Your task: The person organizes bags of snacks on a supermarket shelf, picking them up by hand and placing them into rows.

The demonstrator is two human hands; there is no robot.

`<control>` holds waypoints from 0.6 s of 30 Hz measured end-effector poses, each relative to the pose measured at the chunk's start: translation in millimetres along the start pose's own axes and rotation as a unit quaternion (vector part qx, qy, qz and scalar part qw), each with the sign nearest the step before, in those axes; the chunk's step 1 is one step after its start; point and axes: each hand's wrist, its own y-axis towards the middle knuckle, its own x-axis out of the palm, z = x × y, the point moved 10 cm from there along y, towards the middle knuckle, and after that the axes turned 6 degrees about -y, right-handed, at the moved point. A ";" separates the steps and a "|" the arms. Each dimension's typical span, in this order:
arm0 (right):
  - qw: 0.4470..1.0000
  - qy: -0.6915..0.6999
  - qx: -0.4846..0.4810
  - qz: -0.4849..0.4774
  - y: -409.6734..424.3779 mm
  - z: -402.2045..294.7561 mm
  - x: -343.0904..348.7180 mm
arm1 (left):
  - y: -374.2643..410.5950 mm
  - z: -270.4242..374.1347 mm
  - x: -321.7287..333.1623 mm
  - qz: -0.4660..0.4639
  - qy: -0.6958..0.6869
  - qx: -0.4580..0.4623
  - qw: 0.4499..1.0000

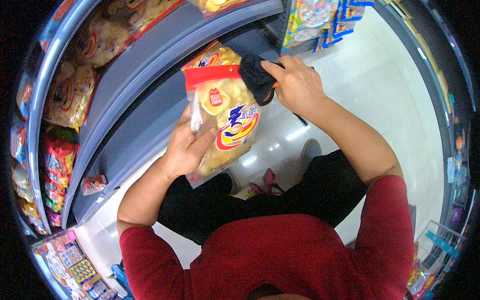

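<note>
My left hand [184,148] grips a clear plastic bag of pale yellow snacks [208,159] by its left side, thumb across the front. The bag has a red band at the top and printed writing with a red and yellow swirl. A second snack bag [225,56] shows partly behind its upper edge. My right hand [302,84] pinches a black cloth [257,77] with an orange edge, which touches the upper right side of the bag. A thin dark strip hangs below that hand; what it belongs to is hidden.
Grey store shelves [150,71] curve along the left, with more snack bags [73,92] and red packets [58,170]. A small packet [93,184] lies on the lowest shelf. Hanging toy packs [311,22] are at the top right. A wire basket [437,243] stands at lower right.
</note>
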 end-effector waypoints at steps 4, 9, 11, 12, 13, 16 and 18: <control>0.995 0.023 0.070 -0.074 -14.1 22.6 13.1 | 6.1 -12.7 6.6 -0.004 -0.021 -0.045 0.999; 0.989 0.133 -0.043 0.040 -19.9 -29.8 -45.4 | 28.8 14.1 36.7 -0.085 0.105 0.045 0.990; 0.985 0.154 -0.044 0.058 -21.2 -28.2 -57.1 | 33.2 16.8 40.8 -0.080 0.101 0.066 0.989; 0.983 0.163 -0.042 0.069 -23.7 -24.2 -62.5 | 36.3 14.6 42.3 -0.080 0.097 0.048 0.991; 0.985 0.152 -0.037 0.073 -25.0 -18.3 -63.7 | 36.2 12.1 42.1 -0.079 0.094 0.030 0.992; 0.993 0.094 -0.014 0.072 -24.1 13.0 -56.1 | 33.3 10.1 26.5 -0.018 0.017 0.007 1.000; 0.996 0.067 0.052 0.002 -27.4 41.3 -29.1 | 35.9 1.5 13.2 0.036 -0.090 -0.011 0.995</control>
